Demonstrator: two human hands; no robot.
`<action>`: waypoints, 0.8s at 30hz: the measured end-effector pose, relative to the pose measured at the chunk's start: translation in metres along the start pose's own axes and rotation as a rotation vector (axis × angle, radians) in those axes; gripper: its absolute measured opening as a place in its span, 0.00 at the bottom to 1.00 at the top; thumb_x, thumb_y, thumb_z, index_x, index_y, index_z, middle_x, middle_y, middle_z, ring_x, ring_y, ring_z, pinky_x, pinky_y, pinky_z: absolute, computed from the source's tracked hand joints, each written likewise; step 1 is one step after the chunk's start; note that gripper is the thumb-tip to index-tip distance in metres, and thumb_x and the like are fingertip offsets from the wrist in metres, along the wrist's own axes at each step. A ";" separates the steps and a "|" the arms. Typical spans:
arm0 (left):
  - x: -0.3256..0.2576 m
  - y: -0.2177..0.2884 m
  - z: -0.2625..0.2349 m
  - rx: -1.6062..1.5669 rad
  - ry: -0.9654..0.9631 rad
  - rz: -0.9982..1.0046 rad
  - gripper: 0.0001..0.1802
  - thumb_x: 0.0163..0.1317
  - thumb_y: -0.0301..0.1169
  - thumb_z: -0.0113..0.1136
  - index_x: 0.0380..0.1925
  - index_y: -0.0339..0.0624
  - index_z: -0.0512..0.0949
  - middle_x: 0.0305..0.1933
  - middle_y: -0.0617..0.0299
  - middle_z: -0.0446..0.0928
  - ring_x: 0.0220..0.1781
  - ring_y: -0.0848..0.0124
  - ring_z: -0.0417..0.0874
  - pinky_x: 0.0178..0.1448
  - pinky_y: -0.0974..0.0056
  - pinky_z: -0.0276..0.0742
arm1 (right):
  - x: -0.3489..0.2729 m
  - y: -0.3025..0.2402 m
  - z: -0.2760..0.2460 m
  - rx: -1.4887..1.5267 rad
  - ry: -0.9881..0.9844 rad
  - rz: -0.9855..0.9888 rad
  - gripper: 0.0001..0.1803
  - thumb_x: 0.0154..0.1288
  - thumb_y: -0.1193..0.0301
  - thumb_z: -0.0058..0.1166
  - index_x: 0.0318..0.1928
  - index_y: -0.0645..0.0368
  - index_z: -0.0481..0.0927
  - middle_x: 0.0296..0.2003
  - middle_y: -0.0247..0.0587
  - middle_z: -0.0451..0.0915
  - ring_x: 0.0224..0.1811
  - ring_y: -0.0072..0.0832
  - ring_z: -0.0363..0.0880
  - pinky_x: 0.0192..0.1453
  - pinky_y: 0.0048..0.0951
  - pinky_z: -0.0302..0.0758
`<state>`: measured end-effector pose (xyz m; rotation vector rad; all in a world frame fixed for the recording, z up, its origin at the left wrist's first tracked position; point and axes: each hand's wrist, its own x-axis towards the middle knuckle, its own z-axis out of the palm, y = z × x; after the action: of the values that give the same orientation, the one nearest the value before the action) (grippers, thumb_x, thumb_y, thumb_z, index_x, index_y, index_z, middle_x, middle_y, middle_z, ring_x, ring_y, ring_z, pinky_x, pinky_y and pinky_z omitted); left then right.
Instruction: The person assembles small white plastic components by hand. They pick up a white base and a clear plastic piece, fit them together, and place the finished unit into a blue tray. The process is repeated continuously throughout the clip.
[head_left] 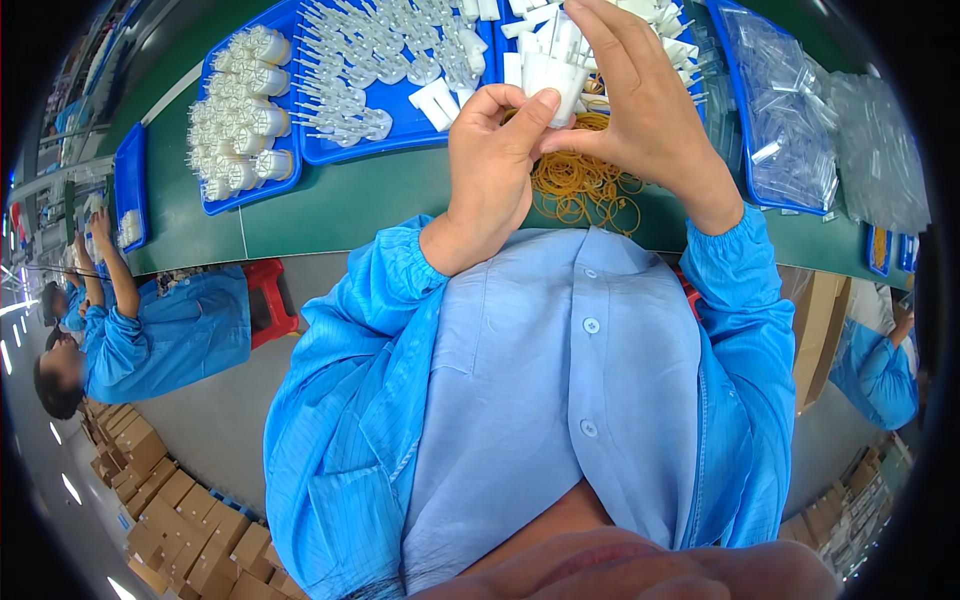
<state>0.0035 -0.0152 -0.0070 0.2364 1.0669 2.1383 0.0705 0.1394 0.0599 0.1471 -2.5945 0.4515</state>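
My left hand (492, 165) is closed, pinching a small bundle of white plastic pieces (553, 75) between thumb and fingers. The pieces stand upright, with thinner parts sticking up from a wider base. Curved around the bundle's right side, my right hand (650, 105) has its fingers stretched and spread, its thumb near the base. Whether a band runs between its fingers I cannot make out. Under my hands lies a heap of yellow-brown rubber bands (590, 185) on the green table (400, 190).
A blue tray (262, 193) at left holds banded white bundles. Beside it, another blue tray (400, 130) carries many pale stick-like parts. More white pieces (675, 20) lie behind my right hand. Clear plastic pieces (790, 130) fill a right-hand tray. Co-workers (170, 320) sit along the table.
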 end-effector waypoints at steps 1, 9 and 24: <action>0.000 0.000 0.000 0.001 0.005 -0.008 0.06 0.66 0.27 0.59 0.35 0.36 0.73 0.42 0.51 0.79 0.42 0.65 0.83 0.47 0.66 0.80 | 0.000 0.002 0.002 -0.002 0.035 -0.034 0.51 0.41 0.55 0.74 0.61 0.70 0.62 0.55 0.60 0.67 0.57 0.52 0.68 0.62 0.43 0.68; -0.006 0.010 0.003 -0.055 -0.010 -0.046 0.08 0.69 0.29 0.52 0.38 0.35 0.73 0.44 0.53 0.78 0.49 0.63 0.81 0.55 0.61 0.77 | 0.003 -0.004 -0.001 0.075 -0.008 0.053 0.48 0.40 0.62 0.73 0.60 0.68 0.64 0.54 0.58 0.67 0.58 0.51 0.68 0.62 0.43 0.68; -0.005 0.010 -0.004 -0.200 -0.119 0.034 0.12 0.71 0.31 0.46 0.45 0.32 0.71 0.50 0.48 0.75 0.54 0.52 0.79 0.60 0.54 0.75 | -0.002 0.002 0.017 0.117 0.234 -0.087 0.36 0.37 0.71 0.73 0.50 0.65 0.72 0.49 0.54 0.69 0.53 0.48 0.70 0.57 0.41 0.70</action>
<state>0.0005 -0.0247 -0.0014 0.2840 0.7810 2.2134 0.0639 0.1358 0.0439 0.2317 -2.3238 0.5541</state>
